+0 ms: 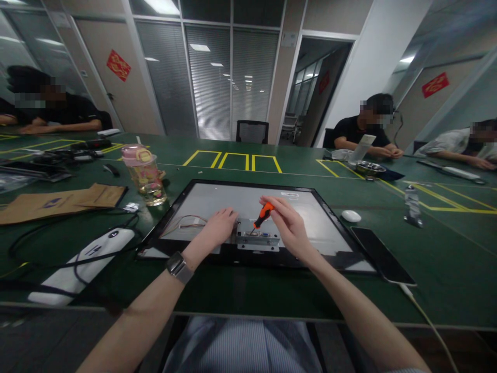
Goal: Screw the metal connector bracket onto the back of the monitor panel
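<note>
1. right hand (289, 226) grips the screwdriver (265, 213), likely light, stiff; hold its handle.
2. left hand (219, 227) lies beside the bracket (258, 241); cannot tell its grip.
3. bracket, between hands, seems rigid.
4. panel (194, 201), beneath both, probably fragile; hold its frame.

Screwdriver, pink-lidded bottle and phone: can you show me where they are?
Screwdriver (264, 213): head view, on its handle.
Pink-lidded bottle (145, 177): head view, on its see-through side.
Phone (382, 256): head view, on its dark screen.
</note>
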